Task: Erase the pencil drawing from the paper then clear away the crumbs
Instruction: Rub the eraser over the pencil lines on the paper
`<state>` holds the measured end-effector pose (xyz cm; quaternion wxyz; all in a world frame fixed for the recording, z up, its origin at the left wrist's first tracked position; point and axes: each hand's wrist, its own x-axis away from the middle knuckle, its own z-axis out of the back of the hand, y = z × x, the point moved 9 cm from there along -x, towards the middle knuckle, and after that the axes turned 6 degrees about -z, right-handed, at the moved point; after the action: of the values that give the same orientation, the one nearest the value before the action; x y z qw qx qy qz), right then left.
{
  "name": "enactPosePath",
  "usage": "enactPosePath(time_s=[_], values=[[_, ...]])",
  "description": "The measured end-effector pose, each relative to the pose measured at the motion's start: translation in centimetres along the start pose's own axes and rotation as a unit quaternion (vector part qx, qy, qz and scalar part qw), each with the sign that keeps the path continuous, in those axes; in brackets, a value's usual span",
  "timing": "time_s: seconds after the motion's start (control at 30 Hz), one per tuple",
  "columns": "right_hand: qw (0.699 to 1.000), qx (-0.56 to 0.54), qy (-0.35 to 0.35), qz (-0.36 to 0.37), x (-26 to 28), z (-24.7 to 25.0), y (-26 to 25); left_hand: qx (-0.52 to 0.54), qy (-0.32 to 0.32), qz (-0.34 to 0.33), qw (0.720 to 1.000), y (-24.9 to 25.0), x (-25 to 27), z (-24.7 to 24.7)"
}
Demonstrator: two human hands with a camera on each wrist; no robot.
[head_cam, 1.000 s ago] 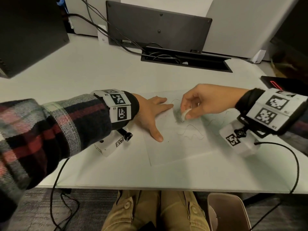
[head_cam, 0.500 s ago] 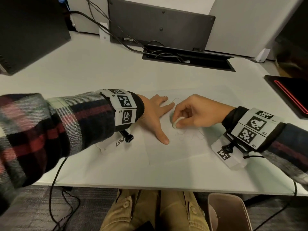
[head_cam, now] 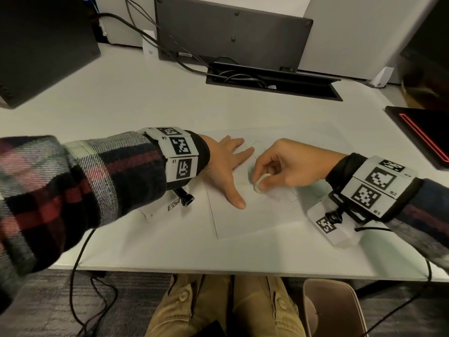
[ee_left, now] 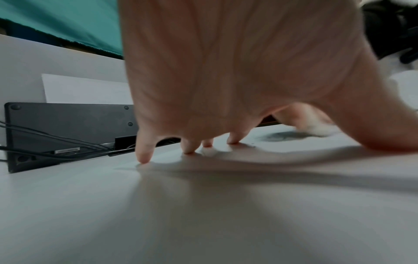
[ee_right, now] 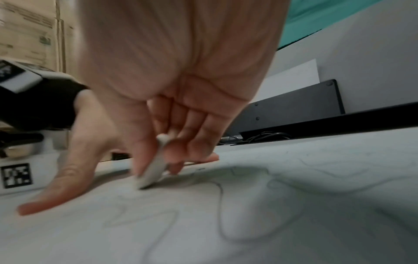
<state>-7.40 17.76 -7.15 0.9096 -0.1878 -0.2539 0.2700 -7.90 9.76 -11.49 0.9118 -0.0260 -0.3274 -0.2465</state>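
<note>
A white sheet of paper (head_cam: 257,215) with faint wavy pencil lines (ee_right: 217,200) lies on the white desk (head_cam: 145,98). My left hand (head_cam: 226,166) lies flat on the paper's left part, fingers spread and straight, thumb pointing toward me. My right hand (head_cam: 279,164) pinches a small white eraser (head_cam: 260,183) between thumb and fingers, its lower edge on the paper. In the right wrist view the eraser (ee_right: 153,166) touches the sheet just right of the left thumb (ee_right: 56,187). A grey smudge (ee_left: 282,136) shows on the paper in the left wrist view.
A dark monitor back (head_cam: 230,30) and an open cable tray (head_cam: 272,81) with cables stand at the desk's far side. A black box (head_cam: 43,45) sits far left, a black device with a red line (head_cam: 422,137) at right. A chair (head_cam: 332,310) stands below the desk's front edge.
My right hand with the eraser has slid from the upper drawing toward me and leftward, then slightly back right. The left hand has stayed flat on the paper.
</note>
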Motion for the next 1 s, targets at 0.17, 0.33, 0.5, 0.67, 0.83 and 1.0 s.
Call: enactPosePath(time_s=[0.17, 0.33, 0.5, 0.67, 0.83, 1.0], values=[[0.999, 0.028, 0.016, 0.012, 0.0, 0.5, -0.4, -0.002, -0.003, -0.004, 1.0, 0.0, -0.1, -0.1], [0.999, 0.03, -0.04, -0.009, 0.3, 0.1, -0.4, -0.008, -0.001, -0.014, 1.0, 0.1, -0.2, -0.1], [1.0, -0.003, 0.019, -0.004, -1.8, 2.0, -0.9, 0.058, 0.027, -0.069, 0.996, -1.0, -0.1, 0.7], [1.0, -0.014, -0.022, -0.002, -2.6, 0.1, -1.7, 0.045, 0.021, -0.053, 0.997, -1.6, -0.3, 0.3], [0.997, -0.034, -0.07, -0.01, -1.9, -1.0, -1.3, 0.024, 0.013, -0.042, 0.999, -1.5, -0.3, 0.2], [1.0, -0.007, -0.012, 0.006, -1.9, 0.0, -1.0, 0.012, 0.009, -0.035, 0.999, -1.6, -0.2, 0.3]])
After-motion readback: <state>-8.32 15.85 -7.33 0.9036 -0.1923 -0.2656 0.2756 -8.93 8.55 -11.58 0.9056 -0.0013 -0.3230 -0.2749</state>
